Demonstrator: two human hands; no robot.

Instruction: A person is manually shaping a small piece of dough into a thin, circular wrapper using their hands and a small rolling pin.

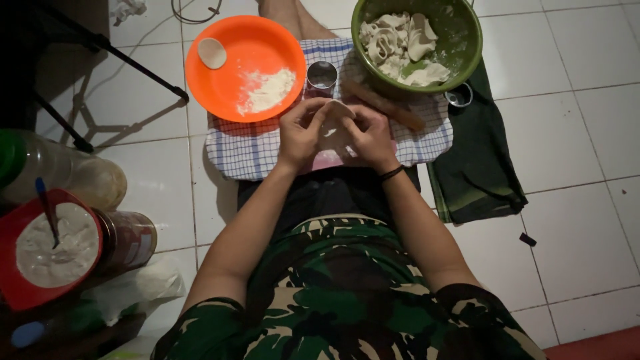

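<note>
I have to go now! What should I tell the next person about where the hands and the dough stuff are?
Left hand and right hand: both pinch one dough round over the checked cloth.
Orange plate: flour pile and one small dough piece.
Green bowl: dough scraps.
Metal cup and rolling pin lie above the hands.
Red bowl of white filling, with spoon, at the person's left.
Done: none folded in view. Left: this round.

Both hands, the left hand (301, 133) and the right hand (369, 135), pinch a pale piece of dough (335, 124) over a checked cloth (248, 152) on the tiled floor. At eleven o'clock from them sits an orange plate (250, 47) with flour (268, 91), at one o'clock a green bowl (457, 40) of dough scraps (398, 44). A metal cup (321, 77) and rolling pin (384, 105) lie just beyond the fingers.
</note>
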